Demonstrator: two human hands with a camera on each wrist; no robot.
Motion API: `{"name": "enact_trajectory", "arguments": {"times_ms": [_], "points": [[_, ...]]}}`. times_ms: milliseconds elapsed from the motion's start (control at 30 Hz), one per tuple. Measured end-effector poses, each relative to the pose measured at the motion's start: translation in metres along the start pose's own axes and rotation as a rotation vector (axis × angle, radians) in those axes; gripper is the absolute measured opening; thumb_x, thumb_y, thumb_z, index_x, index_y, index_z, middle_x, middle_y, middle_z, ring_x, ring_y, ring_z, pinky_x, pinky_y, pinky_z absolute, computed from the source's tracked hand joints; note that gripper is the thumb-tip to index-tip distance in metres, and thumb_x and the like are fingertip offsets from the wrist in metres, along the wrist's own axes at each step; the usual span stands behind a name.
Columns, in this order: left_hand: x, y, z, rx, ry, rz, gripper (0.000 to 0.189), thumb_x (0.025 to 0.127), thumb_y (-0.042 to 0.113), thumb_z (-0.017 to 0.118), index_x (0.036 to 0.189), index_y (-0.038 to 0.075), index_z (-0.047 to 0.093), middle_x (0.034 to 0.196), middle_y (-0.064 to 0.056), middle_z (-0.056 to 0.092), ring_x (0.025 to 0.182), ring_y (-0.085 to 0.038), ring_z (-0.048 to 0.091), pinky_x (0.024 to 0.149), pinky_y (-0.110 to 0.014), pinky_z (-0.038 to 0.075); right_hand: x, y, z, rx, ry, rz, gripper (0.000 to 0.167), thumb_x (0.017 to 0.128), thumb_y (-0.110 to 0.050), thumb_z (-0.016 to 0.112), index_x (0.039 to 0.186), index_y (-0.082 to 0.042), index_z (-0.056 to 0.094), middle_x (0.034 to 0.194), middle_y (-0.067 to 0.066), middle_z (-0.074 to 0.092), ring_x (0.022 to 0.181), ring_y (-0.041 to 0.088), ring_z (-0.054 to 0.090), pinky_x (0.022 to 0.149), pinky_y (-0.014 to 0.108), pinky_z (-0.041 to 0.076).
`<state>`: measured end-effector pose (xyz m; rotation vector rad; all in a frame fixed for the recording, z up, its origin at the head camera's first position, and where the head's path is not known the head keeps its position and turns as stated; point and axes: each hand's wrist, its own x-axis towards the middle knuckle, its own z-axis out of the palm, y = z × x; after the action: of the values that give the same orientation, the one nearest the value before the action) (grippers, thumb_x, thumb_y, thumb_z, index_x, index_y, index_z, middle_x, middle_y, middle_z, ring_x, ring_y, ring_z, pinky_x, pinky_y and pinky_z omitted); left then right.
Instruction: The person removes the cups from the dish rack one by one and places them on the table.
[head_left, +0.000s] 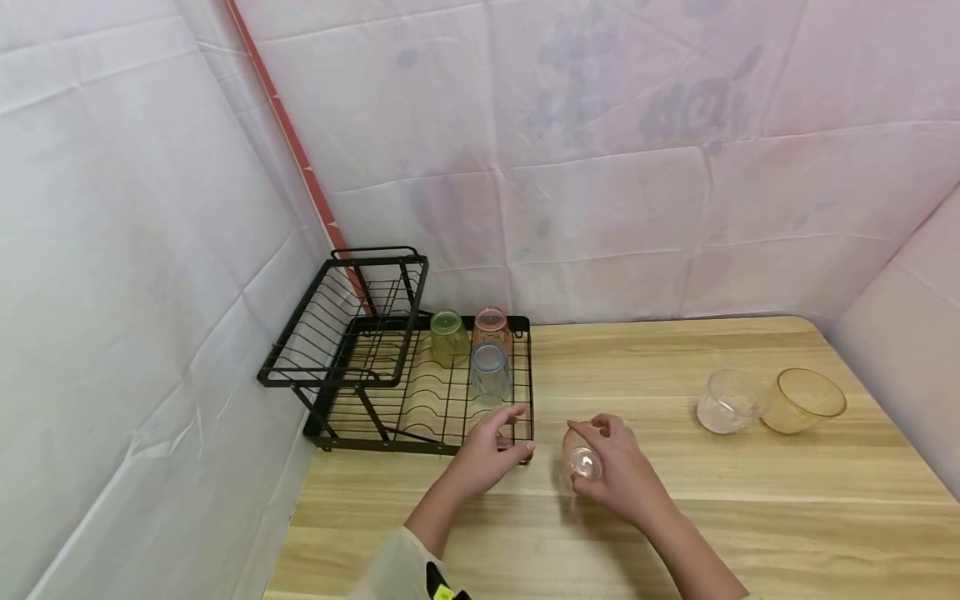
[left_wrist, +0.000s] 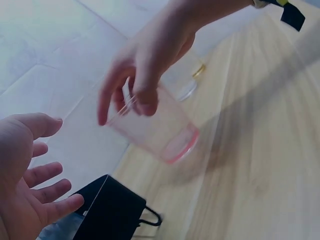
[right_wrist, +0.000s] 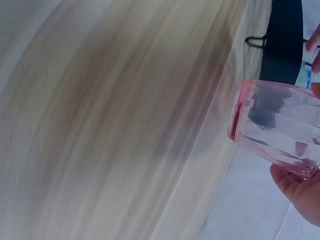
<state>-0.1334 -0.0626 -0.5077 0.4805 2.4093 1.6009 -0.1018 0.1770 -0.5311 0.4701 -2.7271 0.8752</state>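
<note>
My right hand (head_left: 618, 471) grips a clear, pink-tinted drinking glass (head_left: 584, 461) between thumb and fingers, over the table to the right of the rack. In the left wrist view this glass (left_wrist: 155, 125) tilts, its pink base held off the tabletop. The right wrist view shows the glass (right_wrist: 280, 125) side-on with the thumb and fingertips around its far end. My left hand (head_left: 483, 457) hovers by the front right corner of the black dish rack (head_left: 420, 447), fingers spread and holding nothing. Green (head_left: 448, 337), pink (head_left: 492, 321) and blue (head_left: 491, 373) glasses stand in the rack.
A black upper tier (head_left: 337, 383) rises over the rack's left side. Towards the right of the wooden table (head_left: 675, 533) stand a clear bowl (head_left: 726, 404) and a yellow bowl (head_left: 806, 404), side by side. Fabric-covered walls (head_left: 600, 208) border the back and sides.
</note>
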Motion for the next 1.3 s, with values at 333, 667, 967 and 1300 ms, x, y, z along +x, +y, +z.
{"name": "enact_trajectory", "arguments": {"times_ms": [333, 667, 967, 1300], "points": [[0.02, -0.003, -0.015, 0.285, 0.088, 0.094, 0.054, 0.094, 0.028, 0.066, 0.145, 0.027, 0.047, 0.146, -0.001, 0.047, 0.121, -0.026, 0.055, 0.097, -0.046, 0.052, 0.002, 0.033, -0.008, -0.058, 0.025, 0.036, 0.07, 0.065, -0.019, 0.081, 0.132, -0.017, 0.061, 0.124, 0.026, 0.049, 0.107, 0.044, 0.054, 0.075, 0.058, 0.052], [0.046, -0.007, -0.031, 0.549, 0.155, 0.159, 0.052, 0.093, 0.027, 0.067, 0.142, 0.018, 0.052, 0.148, -0.004, 0.045, 0.138, -0.026, 0.041, 0.107, -0.045, 0.044, 0.009, 0.054, -0.017, -0.084, 0.004, 0.111, 0.066, 0.073, -0.021, 0.078, 0.136, -0.017, 0.058, 0.131, 0.031, 0.042, 0.111, 0.049, 0.052, 0.075, 0.061, 0.052], [0.069, -0.004, -0.049, 0.597, 0.157, 0.177, 0.058, 0.091, 0.023, 0.072, 0.144, 0.014, 0.049, 0.156, -0.008, 0.036, 0.149, -0.031, 0.022, 0.115, -0.055, 0.032, 0.016, 0.07, -0.023, -0.112, -0.018, 0.158, 0.068, 0.077, -0.025, 0.075, 0.141, -0.018, 0.053, 0.135, 0.031, 0.039, 0.113, 0.051, 0.048, 0.074, 0.062, 0.05], [0.088, -0.007, -0.048, 0.688, 0.136, 0.046, 0.067, 0.092, 0.032, 0.07, 0.151, 0.019, 0.04, 0.164, -0.009, 0.02, 0.151, -0.037, 0.01, 0.116, -0.061, 0.024, 0.026, 0.09, -0.029, -0.102, -0.034, 0.241, 0.07, 0.08, -0.028, 0.072, 0.144, -0.016, 0.047, 0.138, 0.034, 0.033, 0.116, 0.055, 0.041, 0.077, 0.065, 0.048]]}}
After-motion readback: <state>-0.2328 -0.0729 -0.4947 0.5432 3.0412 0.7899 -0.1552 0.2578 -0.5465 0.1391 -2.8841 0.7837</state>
